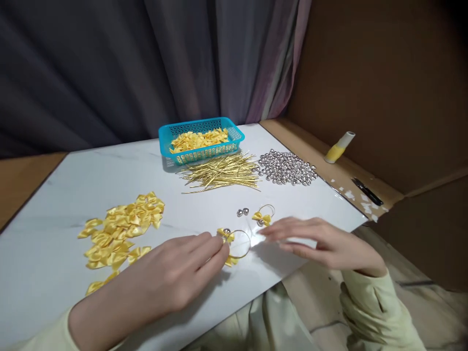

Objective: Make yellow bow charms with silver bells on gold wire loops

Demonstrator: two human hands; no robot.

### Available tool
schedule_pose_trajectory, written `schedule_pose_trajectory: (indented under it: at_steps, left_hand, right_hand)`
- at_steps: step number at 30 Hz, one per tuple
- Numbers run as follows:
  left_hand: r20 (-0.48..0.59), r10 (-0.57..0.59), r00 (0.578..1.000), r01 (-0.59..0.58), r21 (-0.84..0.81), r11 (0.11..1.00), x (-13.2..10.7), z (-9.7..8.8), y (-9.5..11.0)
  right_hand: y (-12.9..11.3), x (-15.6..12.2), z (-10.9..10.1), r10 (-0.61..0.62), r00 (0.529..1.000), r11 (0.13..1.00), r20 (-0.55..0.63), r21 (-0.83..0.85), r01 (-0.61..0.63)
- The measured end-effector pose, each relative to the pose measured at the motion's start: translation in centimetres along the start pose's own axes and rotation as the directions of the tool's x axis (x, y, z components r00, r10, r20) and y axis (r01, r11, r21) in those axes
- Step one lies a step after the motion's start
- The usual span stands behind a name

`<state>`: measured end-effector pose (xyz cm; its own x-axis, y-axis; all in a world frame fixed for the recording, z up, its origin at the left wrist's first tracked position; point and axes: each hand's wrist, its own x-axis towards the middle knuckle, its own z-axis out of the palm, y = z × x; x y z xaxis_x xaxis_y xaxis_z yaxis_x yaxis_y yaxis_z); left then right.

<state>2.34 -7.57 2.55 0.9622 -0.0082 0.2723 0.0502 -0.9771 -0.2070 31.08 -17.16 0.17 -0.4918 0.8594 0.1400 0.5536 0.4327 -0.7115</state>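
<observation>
My left hand point(190, 265) is closed, its fingertips pinching a yellow satin bow point(229, 235) with a silver bell point(226, 231) on it. A gold wire ring point(249, 242) curves out from this bow to the right. Below the ring another bit of yellow ribbon point(231, 262) shows, partly hidden by my fingers. My right hand point(321, 241) is open and holds nothing, fingers stretched left over the table. Just beyond its fingertips lies a second bow point(262, 218) with a bell and a gold wire loop point(272, 207). Two loose bells point(243, 212) sit nearby.
Yellow bows point(120, 229) are heaped at the left. Farther back are gold wire ties point(223, 173), a pile of silver bells point(287, 167) and a blue basket point(164, 134) of bows. A yellow-and-white tube point(340, 147) and black snips point(367, 191) lie along the right side.
</observation>
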Motion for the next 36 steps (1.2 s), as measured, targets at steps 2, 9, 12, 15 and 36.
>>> schedule_pose_trajectory:
  at_steps: [2, 9, 12, 15, 36]
  left_hand:
    - [-0.027, 0.087, 0.996, -0.086, 0.053, 0.995, 0.5, -0.8, -0.5]
    - [-0.051, 0.072, 0.996, -0.071, 0.03, 0.997, 0.8, -1.7, -0.2]
    - [-0.108, 0.031, 0.994, -0.031, -0.006, 0.999, 0.4, -1.4, 0.3]
    - [-0.125, 0.016, 0.992, -0.019, -0.027, 0.999, 0.1, -1.4, 0.5]
    - [-0.053, 0.021, 0.998, -0.018, 0.062, 0.998, 0.4, -1.2, 0.6]
  right_hand:
    - [1.9, -1.4, -1.1, 0.255, 0.92, 0.931, -0.297, -0.183, -0.316]
    - [12.5, -7.9, -6.1, 0.505, 0.218, 0.236, -0.835, -0.11, -0.966]
    - [14.1, -9.3, -6.1, 0.509, 0.2, 0.184, -0.837, -0.122, -0.975]
    - [13.9, -9.8, -5.5, 0.509, 0.241, 0.223, -0.826, -0.144, -0.964]
    - [-4.5, -1.9, 6.1, 0.688, 0.692, 0.584, -0.217, 0.732, -0.351]
